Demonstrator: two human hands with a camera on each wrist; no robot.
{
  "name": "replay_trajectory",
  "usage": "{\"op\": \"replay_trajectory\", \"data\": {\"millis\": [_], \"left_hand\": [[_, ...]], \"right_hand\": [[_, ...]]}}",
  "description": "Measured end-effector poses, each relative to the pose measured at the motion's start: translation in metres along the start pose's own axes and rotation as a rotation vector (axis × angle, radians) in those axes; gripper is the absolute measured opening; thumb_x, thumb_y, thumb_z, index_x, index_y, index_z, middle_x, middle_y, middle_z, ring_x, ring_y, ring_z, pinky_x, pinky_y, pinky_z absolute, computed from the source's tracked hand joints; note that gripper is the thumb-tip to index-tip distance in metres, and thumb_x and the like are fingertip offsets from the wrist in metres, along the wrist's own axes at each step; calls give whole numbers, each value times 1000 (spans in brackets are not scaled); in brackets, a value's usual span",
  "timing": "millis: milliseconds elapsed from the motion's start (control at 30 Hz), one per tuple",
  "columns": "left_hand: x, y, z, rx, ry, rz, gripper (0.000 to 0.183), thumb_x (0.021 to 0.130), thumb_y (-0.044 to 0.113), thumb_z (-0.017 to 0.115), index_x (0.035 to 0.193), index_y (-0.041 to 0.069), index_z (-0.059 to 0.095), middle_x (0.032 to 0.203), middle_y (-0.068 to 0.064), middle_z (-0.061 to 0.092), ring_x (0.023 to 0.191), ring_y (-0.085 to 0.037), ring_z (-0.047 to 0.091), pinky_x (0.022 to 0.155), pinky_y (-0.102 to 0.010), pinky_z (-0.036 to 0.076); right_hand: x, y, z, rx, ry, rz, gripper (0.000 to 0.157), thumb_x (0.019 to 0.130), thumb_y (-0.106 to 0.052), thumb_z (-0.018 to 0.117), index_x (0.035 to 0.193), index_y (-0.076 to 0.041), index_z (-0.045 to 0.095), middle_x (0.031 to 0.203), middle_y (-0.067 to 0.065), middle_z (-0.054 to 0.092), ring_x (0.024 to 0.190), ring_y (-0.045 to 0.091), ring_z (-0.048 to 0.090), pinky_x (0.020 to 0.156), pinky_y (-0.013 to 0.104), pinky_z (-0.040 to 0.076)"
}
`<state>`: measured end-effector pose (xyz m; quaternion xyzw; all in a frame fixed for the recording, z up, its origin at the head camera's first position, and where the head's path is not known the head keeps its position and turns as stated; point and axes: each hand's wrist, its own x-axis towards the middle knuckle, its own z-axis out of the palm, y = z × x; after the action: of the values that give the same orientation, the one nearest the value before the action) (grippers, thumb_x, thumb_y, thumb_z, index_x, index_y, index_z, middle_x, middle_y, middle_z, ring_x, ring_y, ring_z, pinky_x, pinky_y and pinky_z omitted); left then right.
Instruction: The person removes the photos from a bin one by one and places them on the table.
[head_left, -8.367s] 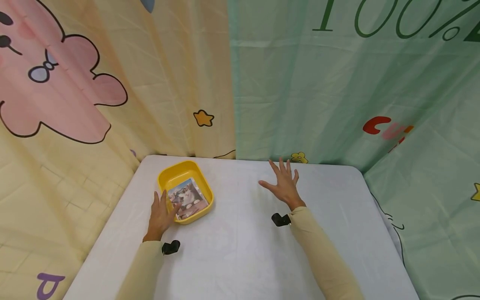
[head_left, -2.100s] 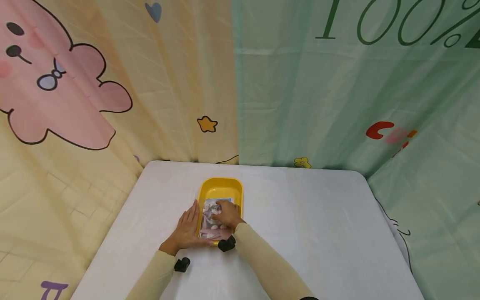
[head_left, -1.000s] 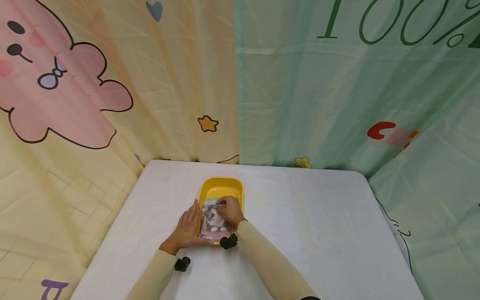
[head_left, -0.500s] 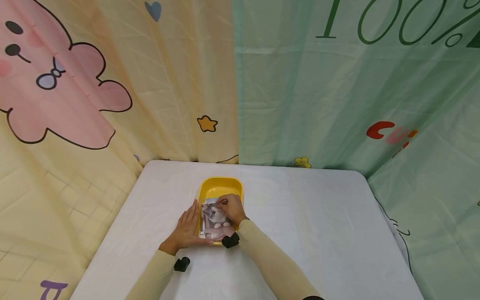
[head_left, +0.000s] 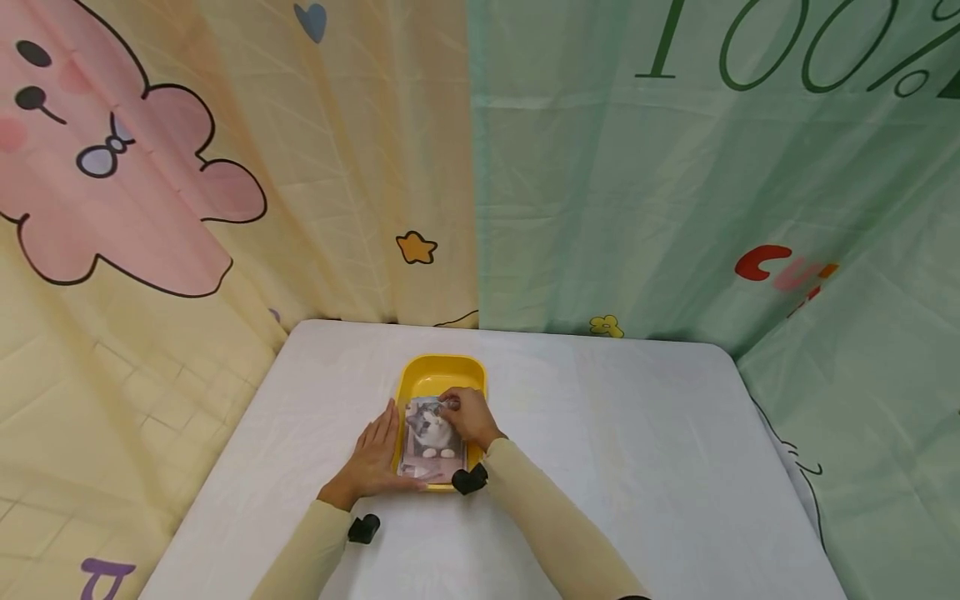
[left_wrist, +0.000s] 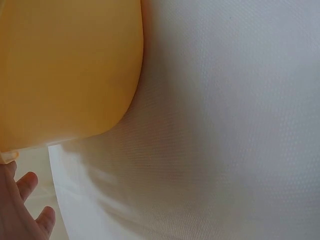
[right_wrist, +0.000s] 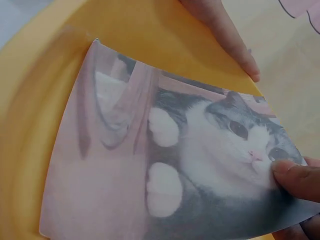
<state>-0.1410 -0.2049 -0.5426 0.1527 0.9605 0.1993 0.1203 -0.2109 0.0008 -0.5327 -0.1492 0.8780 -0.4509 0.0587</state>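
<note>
A yellow tray (head_left: 438,363) lies on the white table, with a cat photo (head_left: 432,442) in its near part. My right hand (head_left: 471,417) pinches the photo at its far right corner. In the right wrist view the thumb (right_wrist: 295,179) presses on the printed face of the photo (right_wrist: 110,195), fingers beneath, and the sheet bends upward. Flat against the tray's left side lies my left hand (head_left: 371,462), fingers straight and thumb along the near edge. The left wrist view shows the tray's outer wall (left_wrist: 70,70) with fingertips (left_wrist: 27,185) at its rim.
A white-covered table (head_left: 615,467) spreads out on both sides of the tray. Printed curtains (head_left: 360,167) hang behind it and along its sides. A small black wrist camera (head_left: 364,528) sits on each sleeve.
The tray came from the left to the middle of the table and straightened. My right hand reached into it and now pinches the photo's corner, bending it up. The left hand stays on the tray.
</note>
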Motion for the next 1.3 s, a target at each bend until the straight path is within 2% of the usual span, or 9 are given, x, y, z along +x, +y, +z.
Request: {"op": "replay_trajectory", "data": {"millis": [67, 300, 533, 733, 900, 1133, 1300], "left_hand": [[0, 0, 0, -5, 8, 3, 141, 61, 74, 72, 151, -8, 0, 160, -21, -7, 145, -39, 8, 116, -55, 9], [0, 0, 0, -6, -3, 1, 142, 60, 75, 72, 151, -6, -2, 160, -20, -9, 146, -37, 7, 116, -54, 8], [0, -2, 2, -8, 7, 8, 144, 59, 77, 72, 151, -6, -1, 160, -20, -8, 146, -37, 6, 116, -54, 9], [0, -4, 3, -25, 28, 20, 145, 58, 77, 72, 151, -6, 0, 160, -19, -8, 146, -37, 7, 115, -56, 9], [1, -4, 3, -23, 13, 10, 145, 58, 79, 71, 152, -4, -2, 160, -18, -10, 146, -36, 5, 116, -55, 9], [1, -3, 2, -33, 20, 2, 146, 58, 78, 71, 152, -5, -3, 160, -18, -10, 146, -37, 6, 116, -55, 9], [1, -3, 2, -33, 15, -7, 146, 57, 78, 72, 152, -5, -3, 160, -18, -10, 146, -37, 5, 116, -55, 8]], "right_hand": [[0, 2, -2, 28, 3, 13, 13, 86, -4, 71, 98, -3, 72, 96, 8, 71, 90, 20, 66, 81, 34, 56], [-2, 10, -13, 113, 72, -31, 11, 86, -4, 71, 95, -3, 76, 93, 7, 73, 89, 21, 70, 74, 29, 57], [-2, 19, -33, 170, 154, -38, 11, 86, -3, 71, 95, -1, 75, 93, 10, 73, 91, 23, 69, 78, 31, 57], [3, 24, -61, 244, 252, 12, 15, 84, -4, 73, 98, 0, 75, 94, 12, 73, 90, 22, 69, 75, 29, 57], [7, 34, -90, 252, 340, 59, 17, 83, -5, 75, 99, -1, 75, 96, 13, 73, 89, 22, 69, 71, 27, 56], [11, 58, -129, 341, 373, 145, 20, 84, -7, 75, 101, 1, 73, 93, 13, 71, 77, 12, 63, 64, 19, 50], [11, 83, -145, 400, 393, 207, 21, 86, -7, 72, 105, 2, 72, 90, 9, 70, 76, 8, 60, 64, 17, 48]]}}
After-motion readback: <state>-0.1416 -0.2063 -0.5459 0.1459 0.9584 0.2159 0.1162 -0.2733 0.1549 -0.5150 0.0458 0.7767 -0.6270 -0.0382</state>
